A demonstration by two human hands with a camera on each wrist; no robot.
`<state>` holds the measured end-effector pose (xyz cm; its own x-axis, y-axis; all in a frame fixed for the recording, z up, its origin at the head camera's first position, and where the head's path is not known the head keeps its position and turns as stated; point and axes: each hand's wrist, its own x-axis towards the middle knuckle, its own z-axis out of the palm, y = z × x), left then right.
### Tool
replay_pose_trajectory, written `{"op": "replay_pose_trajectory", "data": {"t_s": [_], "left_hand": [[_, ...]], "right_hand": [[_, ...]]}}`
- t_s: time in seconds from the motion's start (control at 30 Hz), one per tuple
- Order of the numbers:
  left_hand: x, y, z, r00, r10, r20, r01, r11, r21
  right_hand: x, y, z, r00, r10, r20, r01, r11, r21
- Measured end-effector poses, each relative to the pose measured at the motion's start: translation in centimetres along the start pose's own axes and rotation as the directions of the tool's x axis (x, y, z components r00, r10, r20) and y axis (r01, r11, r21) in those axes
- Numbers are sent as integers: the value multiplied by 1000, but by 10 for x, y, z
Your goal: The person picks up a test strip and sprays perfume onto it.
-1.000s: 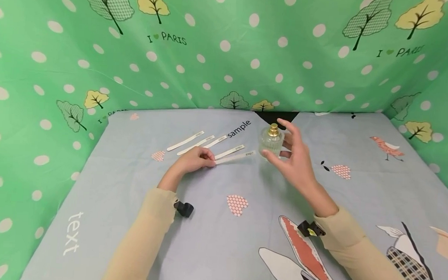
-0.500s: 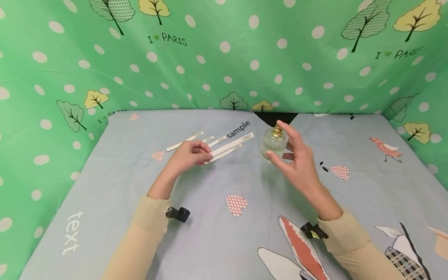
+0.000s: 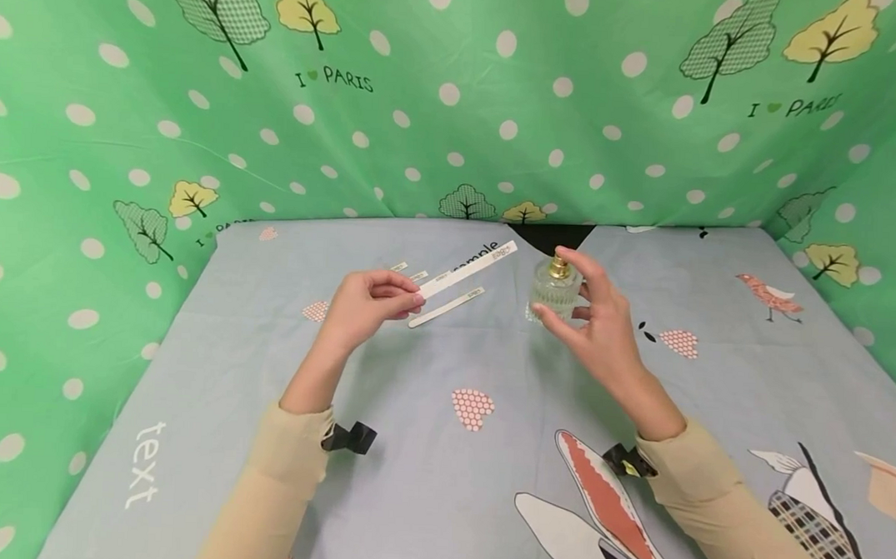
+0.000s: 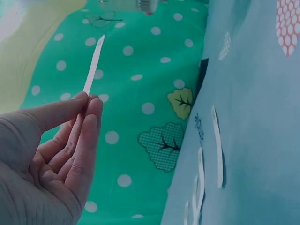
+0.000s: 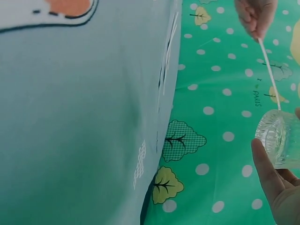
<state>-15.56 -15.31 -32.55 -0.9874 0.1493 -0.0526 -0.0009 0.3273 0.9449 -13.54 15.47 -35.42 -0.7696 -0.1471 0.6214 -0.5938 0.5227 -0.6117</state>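
My left hand (image 3: 364, 307) pinches a white perfume test strip (image 3: 469, 269) by one end, between thumb and fingers. The strip slants up to the right, above the table, its printed end free. In my right hand (image 3: 604, 324) is a ribbed clear glass perfume bottle (image 3: 551, 294), upright and raised off the cloth. The index finger rests on its gold spray top (image 3: 559, 266), while the thumb presses the lower glass. The strip's free end points towards the bottle, with a gap between them in the head view. In the left wrist view only the bottle's base (image 4: 133, 4) shows.
One loose test strip (image 3: 447, 308) lies on the grey-blue printed cloth (image 3: 424, 479) below the held one. Several more strips (image 4: 199, 183) lie farther left, partly hidden by my left hand in the head view. A green patterned curtain (image 3: 454, 130) stands behind the table.
My left hand has lifted the test strip off the cloth, up and away from the others. My right hand has shifted the perfume bottle slightly right, and its index finger has come onto the spray top.
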Motion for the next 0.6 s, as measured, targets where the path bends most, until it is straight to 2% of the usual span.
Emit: {"op": "replay_pose_trajectory", "data": {"t_s": [0.23,0.6], "left_hand": [[-9,8,1,998,41,-49,-39,998,38],[-14,12,8,998,36,-57,-33,998,55]], "right_hand": [[-1,3,2,998,-62,-7,61,994,-92],[1,0,8,997,-75,30,79,981,-178]]}}
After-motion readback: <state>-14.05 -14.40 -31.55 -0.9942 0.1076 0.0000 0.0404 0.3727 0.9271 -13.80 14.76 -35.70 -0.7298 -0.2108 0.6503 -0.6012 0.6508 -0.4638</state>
